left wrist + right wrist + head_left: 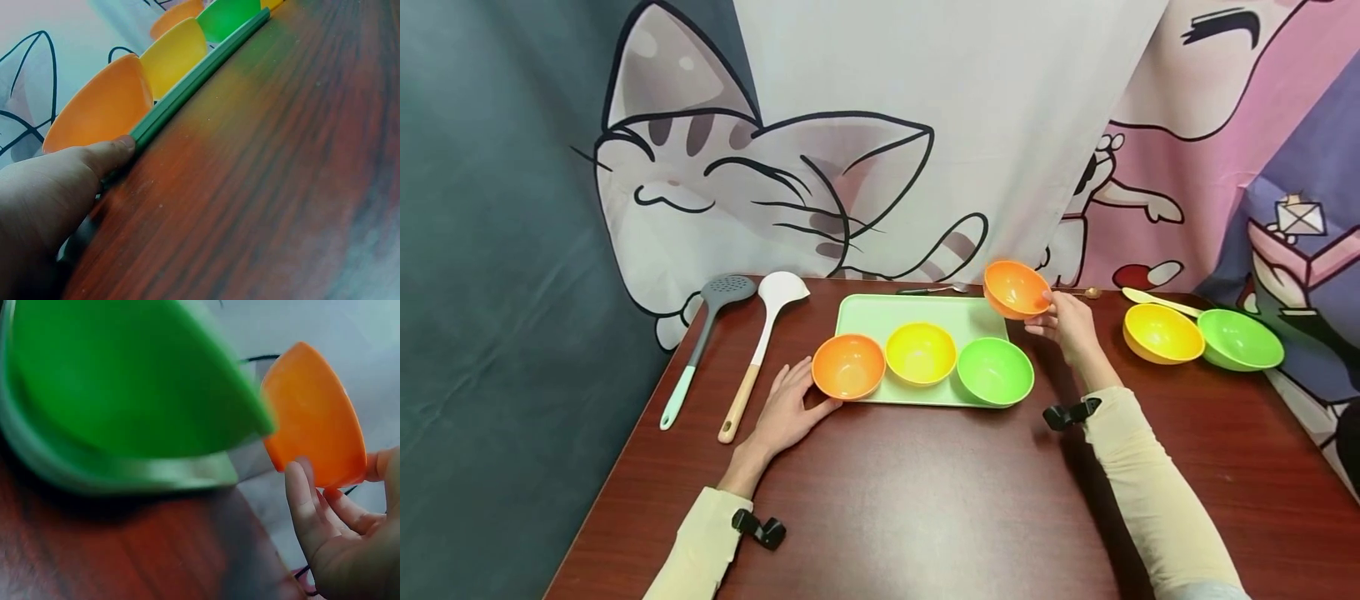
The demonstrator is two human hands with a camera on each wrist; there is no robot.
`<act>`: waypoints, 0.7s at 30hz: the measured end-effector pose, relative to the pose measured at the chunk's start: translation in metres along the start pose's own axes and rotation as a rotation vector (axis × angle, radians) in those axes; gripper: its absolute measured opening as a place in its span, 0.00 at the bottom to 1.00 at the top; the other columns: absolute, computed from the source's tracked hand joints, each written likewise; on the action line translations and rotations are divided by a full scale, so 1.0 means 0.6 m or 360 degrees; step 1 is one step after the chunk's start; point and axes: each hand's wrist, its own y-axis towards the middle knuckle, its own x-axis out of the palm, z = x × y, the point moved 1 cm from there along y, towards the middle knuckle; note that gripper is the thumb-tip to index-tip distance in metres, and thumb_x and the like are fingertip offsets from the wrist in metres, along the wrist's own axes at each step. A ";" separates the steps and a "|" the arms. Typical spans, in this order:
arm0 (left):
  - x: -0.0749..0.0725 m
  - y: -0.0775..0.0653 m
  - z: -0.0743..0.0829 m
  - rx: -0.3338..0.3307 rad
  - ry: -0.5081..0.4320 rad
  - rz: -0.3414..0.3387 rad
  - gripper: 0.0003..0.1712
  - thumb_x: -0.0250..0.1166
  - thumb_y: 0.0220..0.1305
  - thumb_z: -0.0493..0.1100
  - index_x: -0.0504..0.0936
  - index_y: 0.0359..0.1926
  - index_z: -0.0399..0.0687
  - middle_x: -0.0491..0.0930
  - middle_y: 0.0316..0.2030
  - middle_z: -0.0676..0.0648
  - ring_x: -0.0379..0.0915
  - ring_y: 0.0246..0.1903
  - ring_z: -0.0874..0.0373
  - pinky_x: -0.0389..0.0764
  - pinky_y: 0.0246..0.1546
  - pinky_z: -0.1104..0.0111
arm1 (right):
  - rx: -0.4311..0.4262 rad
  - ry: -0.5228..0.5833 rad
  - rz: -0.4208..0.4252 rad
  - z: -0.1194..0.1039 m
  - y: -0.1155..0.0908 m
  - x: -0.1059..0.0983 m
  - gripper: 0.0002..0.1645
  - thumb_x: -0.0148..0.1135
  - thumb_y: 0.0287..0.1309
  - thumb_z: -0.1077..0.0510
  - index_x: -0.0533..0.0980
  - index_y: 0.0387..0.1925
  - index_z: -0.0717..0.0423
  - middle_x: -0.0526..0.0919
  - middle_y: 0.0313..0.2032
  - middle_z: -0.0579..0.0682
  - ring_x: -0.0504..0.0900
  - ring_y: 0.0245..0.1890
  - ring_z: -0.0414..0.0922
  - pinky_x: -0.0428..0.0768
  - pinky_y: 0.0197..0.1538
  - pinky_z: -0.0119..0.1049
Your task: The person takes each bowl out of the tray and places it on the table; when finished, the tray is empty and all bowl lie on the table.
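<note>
Right sleeve [1157,492] lies nearest, right fingers [301,503] pinching an orange bowl [1015,289] to their left, beyond the tray's [917,308] green bowl [995,372], left fingers [787,380] almost straight.

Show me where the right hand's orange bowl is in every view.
Head: orange bowl, right of centre, in the right hand.
Left wrist: orange bowl, top edge, left of centre, partly visible beyond the yellow bowl.
Right wrist: orange bowl, right of centre, in the same hand.
Shared landmark: green bowl on the tray, below it in head, right of it in left wrist, left of it in right wrist.
</note>
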 end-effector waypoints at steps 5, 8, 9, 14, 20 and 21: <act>-0.002 -0.001 0.000 0.0013 0.0005 0.0009 0.41 0.70 0.59 0.62 0.72 0.70 0.51 0.71 0.69 0.46 0.55 0.75 0.45 0.46 0.76 0.42 | -0.0043 -0.0007 0.0072 0.025 0.004 -0.003 0.07 0.53 0.72 0.52 0.70 0.42 0.52 0.80 0.28 0.44 0.85 0.22 0.39 0.87 0.31 0.33; -0.002 -0.001 0.001 0.0006 0.0000 -0.0003 0.41 0.70 0.60 0.62 0.72 0.70 0.51 0.71 0.69 0.47 0.55 0.75 0.46 0.45 0.76 0.43 | -0.0055 0.0018 0.0115 0.039 0.001 -0.005 0.07 0.53 0.72 0.52 0.69 0.43 0.51 0.77 0.29 0.45 0.85 0.21 0.40 0.87 0.30 0.33; -0.002 -0.001 0.002 0.0003 -0.0004 -0.0006 0.41 0.70 0.60 0.62 0.72 0.70 0.51 0.71 0.69 0.47 0.55 0.75 0.46 0.45 0.76 0.44 | -0.0057 0.0034 0.0130 0.044 0.000 -0.006 0.07 0.53 0.72 0.52 0.69 0.43 0.51 0.77 0.29 0.46 0.85 0.22 0.40 0.87 0.31 0.33; -0.004 -0.003 0.003 -0.0003 -0.0014 -0.0002 0.41 0.70 0.60 0.61 0.72 0.70 0.51 0.71 0.69 0.47 0.55 0.75 0.46 0.44 0.76 0.44 | -0.0068 0.0133 0.0228 0.063 -0.004 -0.010 0.06 0.54 0.72 0.53 0.68 0.43 0.51 0.78 0.29 0.46 0.85 0.21 0.41 0.87 0.30 0.34; -0.004 -0.003 0.002 -0.0008 -0.0006 -0.0009 0.42 0.69 0.60 0.62 0.70 0.71 0.50 0.71 0.70 0.47 0.54 0.76 0.47 0.44 0.76 0.44 | -0.0141 0.0290 0.0332 0.078 -0.018 -0.017 0.04 0.53 0.71 0.57 0.69 0.41 0.54 0.75 0.30 0.47 0.85 0.20 0.42 0.87 0.29 0.36; -0.004 -0.002 0.002 -0.0008 -0.0009 -0.0004 0.42 0.69 0.60 0.62 0.70 0.71 0.50 0.71 0.70 0.47 0.54 0.75 0.47 0.44 0.76 0.44 | -0.0150 0.0321 0.0337 0.078 -0.020 -0.019 0.04 0.53 0.71 0.57 0.70 0.42 0.54 0.76 0.30 0.47 0.85 0.21 0.42 0.87 0.29 0.36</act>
